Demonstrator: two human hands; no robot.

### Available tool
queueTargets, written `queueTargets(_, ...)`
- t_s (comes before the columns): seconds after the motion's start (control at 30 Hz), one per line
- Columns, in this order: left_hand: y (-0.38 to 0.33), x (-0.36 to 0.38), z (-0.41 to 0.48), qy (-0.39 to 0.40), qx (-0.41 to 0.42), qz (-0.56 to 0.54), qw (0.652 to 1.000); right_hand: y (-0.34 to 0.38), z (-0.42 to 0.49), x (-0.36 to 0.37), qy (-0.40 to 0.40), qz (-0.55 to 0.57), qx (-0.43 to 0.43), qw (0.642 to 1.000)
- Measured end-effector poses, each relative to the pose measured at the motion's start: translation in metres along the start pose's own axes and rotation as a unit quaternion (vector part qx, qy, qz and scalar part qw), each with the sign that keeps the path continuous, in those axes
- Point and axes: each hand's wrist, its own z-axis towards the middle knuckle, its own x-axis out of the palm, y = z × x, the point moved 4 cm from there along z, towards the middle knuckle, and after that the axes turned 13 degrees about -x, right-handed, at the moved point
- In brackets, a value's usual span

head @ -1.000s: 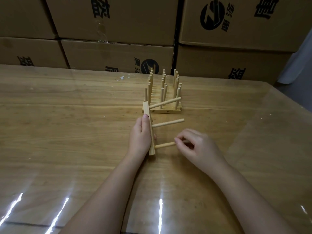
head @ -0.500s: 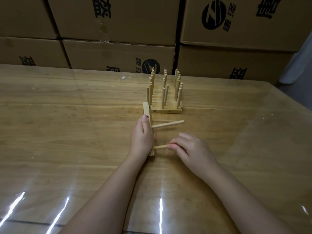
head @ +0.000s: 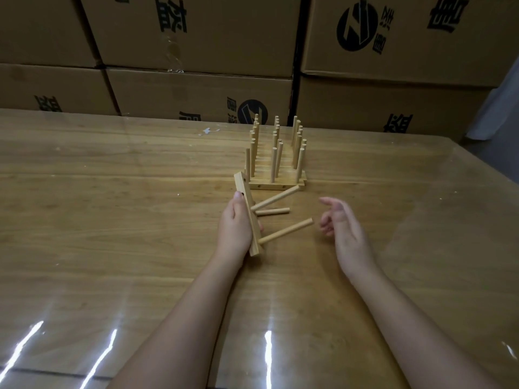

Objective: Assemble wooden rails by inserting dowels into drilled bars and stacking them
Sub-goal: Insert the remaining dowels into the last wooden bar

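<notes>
Head view: the left hand [head: 236,228] grips the drilled bar [head: 242,185], which stands on edge at the centre of the table [head: 112,206]. Three dowels [head: 286,231] extend right from the bar. The right hand [head: 341,223] is relaxed and spread, holding nothing, just right of the dowels. The stacked rails [head: 269,187] stand just beyond.
</notes>
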Motion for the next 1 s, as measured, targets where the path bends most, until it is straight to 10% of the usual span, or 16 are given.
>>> queueTargets(0.43,-0.005,0.006,-0.006,0.142,0.024,-0.059,0.988,-0.005,0.038,0.066,0.267,-0.347,-0.085,0.895)
queueTargets(0.67,-0.005,0.007,-0.006,0.198,0.01,-0.042,0.979,-0.016,0.042,0.067,0.175,-0.35,-0.027,0.92)
queueTargets(0.8,-0.009,0.009,-0.013,0.238,0.023,-0.014,0.971,-0.018,0.025,0.031,0.02,-0.157,0.024,0.987)
queueTargets(1.0,-0.009,0.014,-0.018,0.253,0.03,0.028,0.967,-0.007,0.008,0.02,0.013,-0.041,-0.062,0.997)
